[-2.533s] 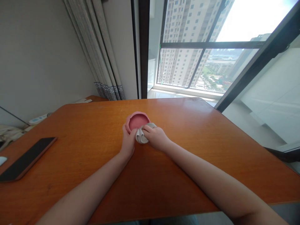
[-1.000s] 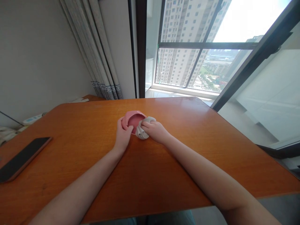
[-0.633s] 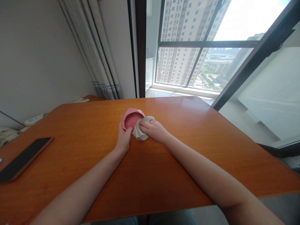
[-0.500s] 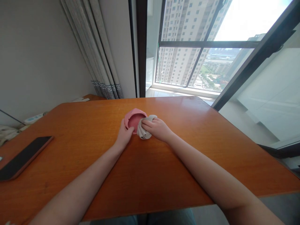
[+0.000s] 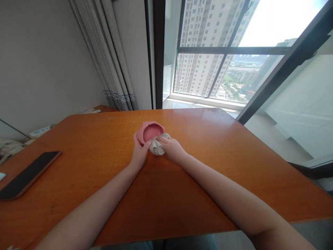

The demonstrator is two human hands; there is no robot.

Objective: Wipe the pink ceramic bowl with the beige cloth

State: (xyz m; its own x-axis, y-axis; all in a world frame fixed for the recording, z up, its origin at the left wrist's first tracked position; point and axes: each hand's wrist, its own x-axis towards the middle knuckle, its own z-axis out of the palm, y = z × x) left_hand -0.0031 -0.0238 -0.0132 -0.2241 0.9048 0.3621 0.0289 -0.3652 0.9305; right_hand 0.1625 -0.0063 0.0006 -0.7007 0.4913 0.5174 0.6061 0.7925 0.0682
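Observation:
A pink angular dish [image 5: 153, 131] with a round hollow is tilted toward me above the far middle of the wooden table [image 5: 166, 194]. My left hand [image 5: 139, 150] grips its left and near side, thumb at the front edge. Bunched in my right hand [image 5: 173, 149] is a light grey cloth [image 5: 157, 147], pressed against the near right edge of the dish. The right fingertips are partly buried in the cloth. Part of the dish's lower right side is hidden behind the cloth.
A dark flat slab with a reddish-brown edge [image 5: 28, 175] lies on the table at the left. Beyond the far edge are a grey curtain [image 5: 114, 69] and a large window [image 5: 208, 69]. A white power strip [image 5: 40, 131] sits past the left edge.
The dish has turned in my left hand, showing more of its hollow. My right hand and the cloth have shifted from the inside of the dish down and left to its near edge.

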